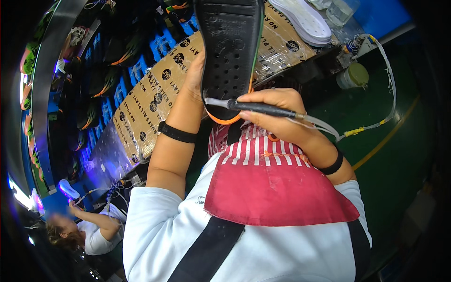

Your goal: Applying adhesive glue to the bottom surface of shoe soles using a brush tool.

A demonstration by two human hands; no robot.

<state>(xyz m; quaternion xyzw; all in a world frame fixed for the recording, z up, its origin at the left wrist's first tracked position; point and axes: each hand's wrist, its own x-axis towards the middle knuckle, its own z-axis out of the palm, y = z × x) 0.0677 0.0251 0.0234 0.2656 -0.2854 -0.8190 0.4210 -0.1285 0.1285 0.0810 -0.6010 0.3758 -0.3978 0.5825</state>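
And it's the left hand point(195, 81) gripping the black sole point(231, 61) by its side, thumb along the edge, the other fingers hidden behind; the sole is up over the tabletop point(107, 149), holed face toward the wearer, orange-rimmed end pointing down at the apron point(277, 188), which seems a fine angle for seeing that rounded end. Over on the other side, the right hand point(278, 105) closes on the brush point(263, 108) pen-fashion, thumb and fingers well forward on the dark handle, likely for fine control, and the pale tip crosses to the sole's left edge; whether it actually touches, I can't tell. Look at that clear tube point(392, 87), looping out to the right, presumably leaving the wrist free! Printed cardboard point(155, 98) covers much of the tabletop, perhaps as protection, with a white sole point(305, 23) lying at the far side, apart from both hands.
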